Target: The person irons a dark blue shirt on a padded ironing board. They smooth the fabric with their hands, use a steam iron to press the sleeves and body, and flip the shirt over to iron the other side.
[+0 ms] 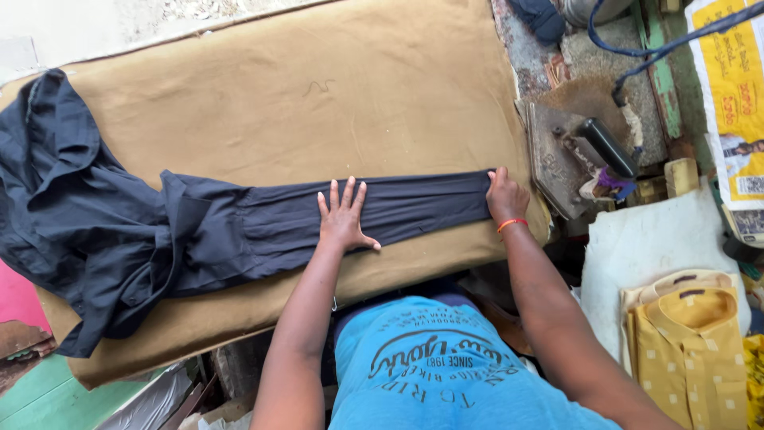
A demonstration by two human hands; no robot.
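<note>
Sleeve of the dark shirt lies flat across the padded board, long axis running left to right. Your left hand presses mid-sleeve, fingers spread; your right hand pins the cuff end, fingers curled, nearer the iron.

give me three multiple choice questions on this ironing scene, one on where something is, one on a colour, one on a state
1. Where is the iron?
A. on the sleeve
B. off the right end of the padded table
C. in the left hand

2. What colour is the folded shirt at lower right?
A. yellow
B. red
C. white

3. How is the left hand placed?
A. in a fist, lifted off the cloth
B. flat, fingers spread, on the dark sleeve
C. gripping the iron's handle

Answers:
1 B, the iron rests on a stand beyond the table's right edge.
2 A, its collar and front are yellow.
3 B, the palm presses the sleeve while the right hand holds the cuff end.
</note>
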